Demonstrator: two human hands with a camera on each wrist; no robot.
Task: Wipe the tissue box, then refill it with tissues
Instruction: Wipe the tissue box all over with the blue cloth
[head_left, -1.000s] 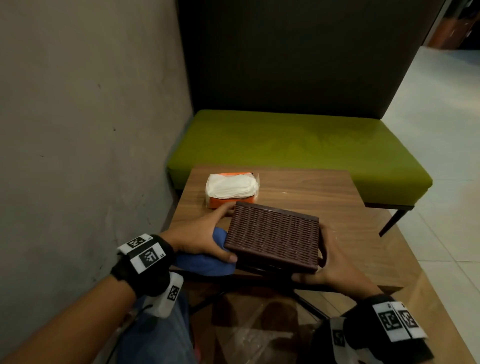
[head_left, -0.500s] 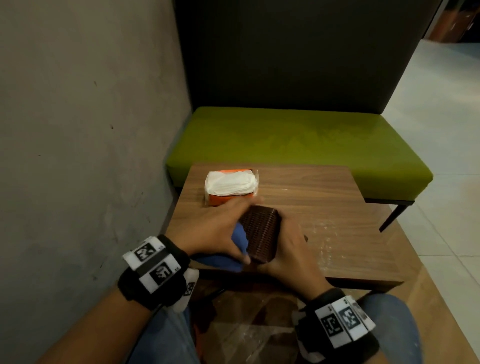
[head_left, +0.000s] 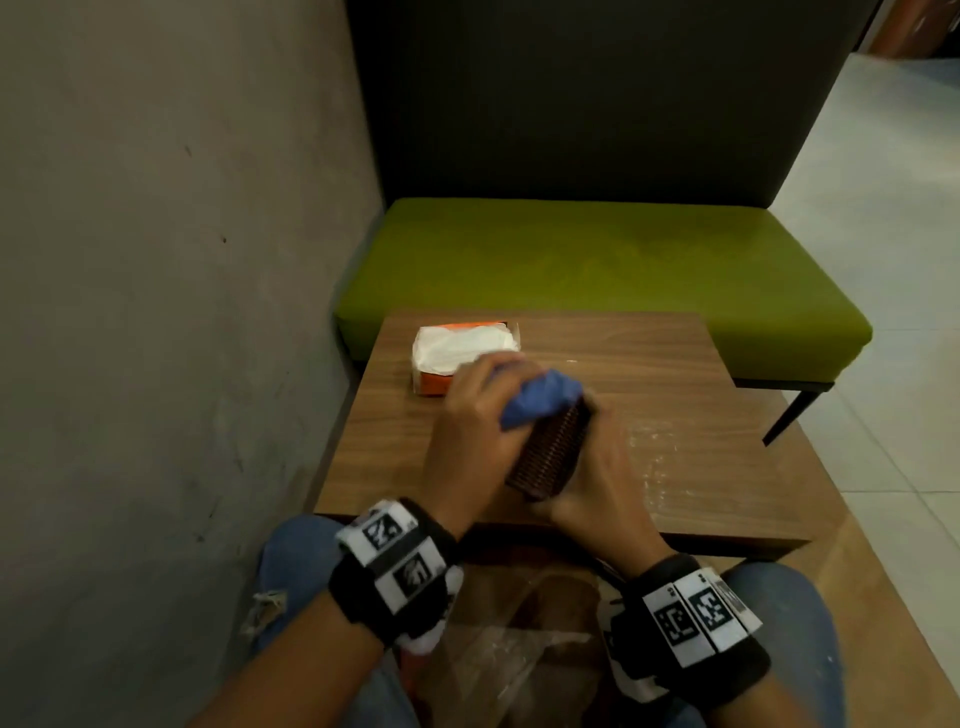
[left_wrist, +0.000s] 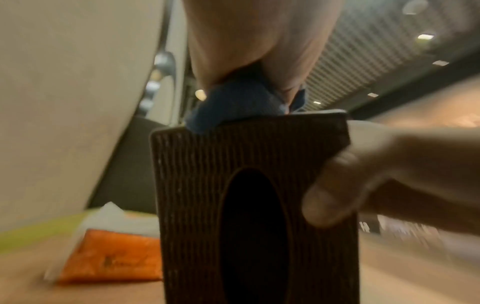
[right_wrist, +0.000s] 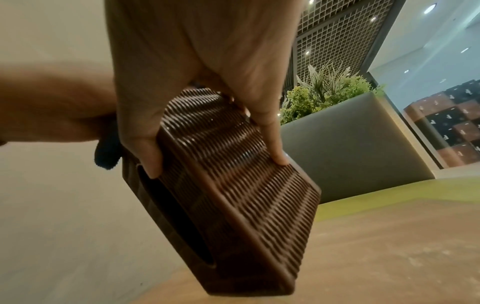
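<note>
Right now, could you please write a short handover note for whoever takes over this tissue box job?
Left hand grips the blue cloth, pressing it on the upper end of the tissue box.
Right hand holds the box stood on end over the table.
Tissue pack lies on the table's far left, untouched.
Done: wiping under way.
Left: finish wiping, then refill.

Dark brown ribbed woven-pattern rectangular tissue box (head_left: 550, 452), black oval opening on its face in the left wrist view. Crumpled blue cloth (head_left: 540, 400) centre frame. Orange plastic tissue pack (head_left: 434, 383) with white tissues on top, centre-left. Brown wood-grain table (head_left: 675, 415) with whitish smears right of centre. Olive-green cushioned bench (head_left: 597, 260) upper middle, dark grey panel behind. Grey concrete wall (head_left: 156, 312) left. Black wristbands with black-and-white square markers (head_left: 395, 556) at the bottom. Blue jeans (head_left: 291, 561) bottom.
</note>
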